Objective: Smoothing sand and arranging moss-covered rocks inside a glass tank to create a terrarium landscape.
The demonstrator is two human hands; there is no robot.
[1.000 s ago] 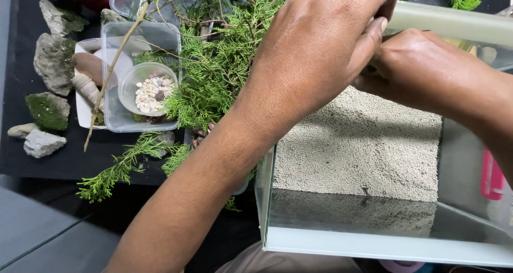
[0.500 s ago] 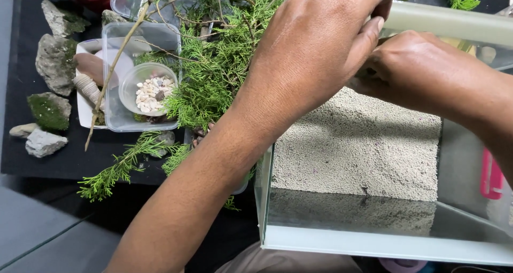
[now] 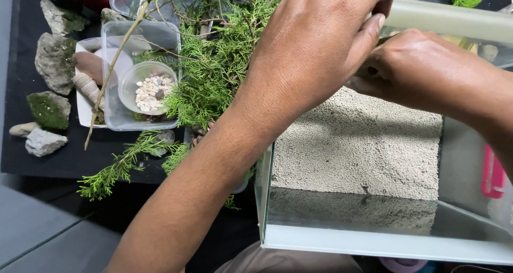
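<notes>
Glass tank [image 3: 374,241]: below both hands.
Gravel bed [image 3: 363,145]: inside tank, under the hands.
Left hand [image 3: 315,43]: fingers pinched together; contents not visible.
Right hand [image 3: 422,70]: curled, touching left; grip unclear.

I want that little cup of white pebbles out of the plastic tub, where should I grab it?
Take the round cup by its rim, from straight above. It sits upright and open-topped inside the clear tub, whose walls block a sideways reach. Pinch the left edge of the rim: the green sprigs crowd its right side.
</notes>
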